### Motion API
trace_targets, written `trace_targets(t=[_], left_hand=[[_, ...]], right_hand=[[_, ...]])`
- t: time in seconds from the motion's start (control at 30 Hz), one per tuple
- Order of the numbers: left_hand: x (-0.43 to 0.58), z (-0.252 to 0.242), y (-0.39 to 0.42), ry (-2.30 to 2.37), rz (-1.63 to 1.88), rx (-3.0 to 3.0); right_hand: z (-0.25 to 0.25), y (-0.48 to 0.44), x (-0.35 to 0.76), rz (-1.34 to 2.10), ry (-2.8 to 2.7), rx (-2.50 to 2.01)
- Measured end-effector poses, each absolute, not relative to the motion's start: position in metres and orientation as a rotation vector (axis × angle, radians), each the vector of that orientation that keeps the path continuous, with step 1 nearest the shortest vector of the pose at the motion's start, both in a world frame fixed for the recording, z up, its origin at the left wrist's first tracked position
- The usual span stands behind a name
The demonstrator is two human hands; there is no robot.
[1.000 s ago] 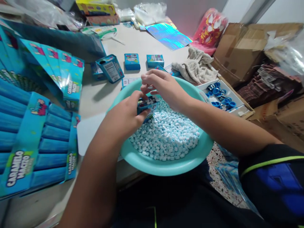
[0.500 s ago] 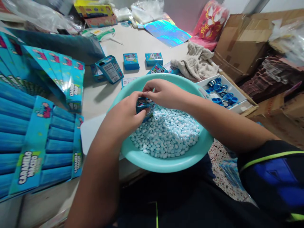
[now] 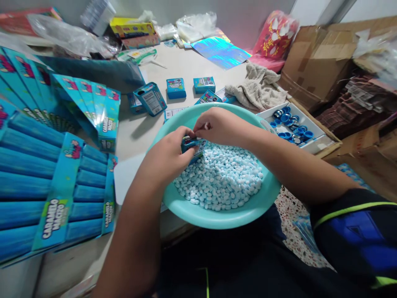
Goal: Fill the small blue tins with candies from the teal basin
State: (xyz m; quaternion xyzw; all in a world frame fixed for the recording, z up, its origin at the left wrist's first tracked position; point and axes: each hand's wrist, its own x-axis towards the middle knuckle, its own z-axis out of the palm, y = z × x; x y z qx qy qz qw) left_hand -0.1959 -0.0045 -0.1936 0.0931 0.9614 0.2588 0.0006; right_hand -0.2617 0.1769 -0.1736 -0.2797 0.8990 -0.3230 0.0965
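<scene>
We hold a small candy box (image 3: 192,145) just above the heap of pale blue and white candies (image 3: 221,176) in the turquoise bowl (image 3: 217,217), at the middle of the frame. Our left hand (image 3: 169,155) is wrapped firmly around its body, and our right hand (image 3: 221,126) meets it from above in a narrow pinch at its top flap. We cannot tell whether the box is full, since the fingers hide its mouth. Judging from how things lie, the work is at an early stage. Only a few closed boxes (image 3: 175,88) stand on the tabletop (image 3: 136,132) beyond the bowl, and one open box (image 3: 150,98) lies tilted beside them. The bowl holds a deep heap of candies, and thick stacks of flat blue cartons (image 3: 52,194) fill the left side of the frame, unfolded. A white tray of blue caps (image 3: 290,126) sits at the right of the bowl, and a crumpled cloth (image 3: 256,89) lies above it. As for writing, the flat cartons read "CARAMELO MACIZO" in white capitals on green. The closed boxes seem to carry the same words, much smaller. The tilted box shows a printed panel too small to read.
</scene>
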Motion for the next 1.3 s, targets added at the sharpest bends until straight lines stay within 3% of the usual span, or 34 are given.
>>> trace_targets(t=[0.2, 0.77, 1.3], left_hand=[[-0.195, -0.193, -0.003, 3.038, 0.752, 0.251], [-0.192, -0.194, -0.004, 3.04, 0.764, 0.201], [-0.189, -0.196, -0.01, 3.278, 1.262, 0.142]], right_hand=[[-0.172, 0.178, -0.259, -1.133, 2.509, -0.831], [-0.183, 0.18, -0.268, -1.138, 2.66, -0.86], [-0.183, 0.177, -0.277, -1.661, 2.477, -0.78]])
